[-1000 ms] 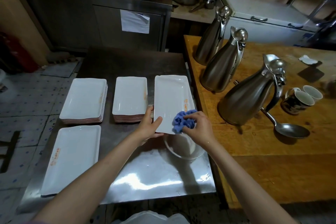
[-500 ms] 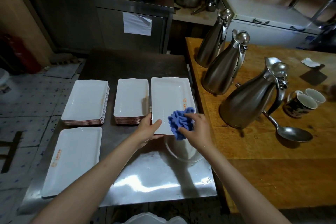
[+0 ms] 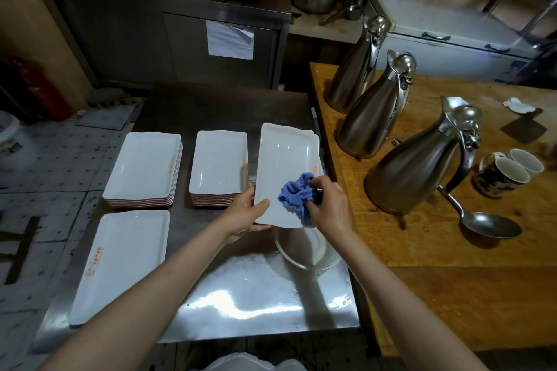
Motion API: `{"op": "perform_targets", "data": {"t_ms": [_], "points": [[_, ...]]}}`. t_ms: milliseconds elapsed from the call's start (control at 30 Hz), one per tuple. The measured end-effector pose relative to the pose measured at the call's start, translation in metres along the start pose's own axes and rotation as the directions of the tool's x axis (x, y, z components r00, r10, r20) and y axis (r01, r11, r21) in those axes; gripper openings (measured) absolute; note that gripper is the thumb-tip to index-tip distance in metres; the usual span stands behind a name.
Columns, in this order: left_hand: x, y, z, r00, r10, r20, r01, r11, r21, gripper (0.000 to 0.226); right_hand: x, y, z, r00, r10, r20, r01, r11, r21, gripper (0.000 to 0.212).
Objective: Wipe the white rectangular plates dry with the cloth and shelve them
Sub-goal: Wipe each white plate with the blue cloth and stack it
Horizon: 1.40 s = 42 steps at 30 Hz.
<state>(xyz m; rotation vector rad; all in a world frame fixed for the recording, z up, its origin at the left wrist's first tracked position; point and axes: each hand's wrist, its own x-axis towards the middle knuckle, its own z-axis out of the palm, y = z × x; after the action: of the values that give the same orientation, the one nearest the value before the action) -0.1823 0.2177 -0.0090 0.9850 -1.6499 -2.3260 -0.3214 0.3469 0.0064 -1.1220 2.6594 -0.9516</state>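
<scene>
We wipe a plate held over the steel table.

Our left hand (image 3: 244,214) grips the plate (image 3: 286,166) at its near left corner, thumb on top; our right hand (image 3: 327,205) bunches the cloth (image 3: 297,194) against its near right part. The plate's long axis runs away from us, far end tilted up, above a clear bowl (image 3: 304,253) whose contents we cannot make out. Since a second ago the cloth has slid slightly left and the plate's far end has lifted. On the table (image 3: 241,304) sit two plate stacks (image 3: 144,169) (image 3: 220,166) and a single plate (image 3: 120,262). Right, on the wooden table (image 3: 452,295), stand three jugs (image 3: 413,166), two mugs (image 3: 509,172) and a ladle (image 3: 485,224).
</scene>
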Motion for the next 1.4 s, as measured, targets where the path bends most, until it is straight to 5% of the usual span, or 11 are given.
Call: {"op": "perform_targets", "data": {"t_ms": [1100,1400], "points": [[-0.011,0.008,-0.009,0.987,-0.070,0.144,0.047,0.986,0.157,0.040,0.071,-0.016,-0.006,0.986,0.066,-0.155,-0.063,0.998,0.027,0.037],[-0.012,0.006,-0.008,0.987,-0.072,0.143,0.060,0.994,0.087,0.040,0.068,-0.042,-0.003,1.000,0.003,0.019,-0.005,0.993,0.114,0.040]]}}
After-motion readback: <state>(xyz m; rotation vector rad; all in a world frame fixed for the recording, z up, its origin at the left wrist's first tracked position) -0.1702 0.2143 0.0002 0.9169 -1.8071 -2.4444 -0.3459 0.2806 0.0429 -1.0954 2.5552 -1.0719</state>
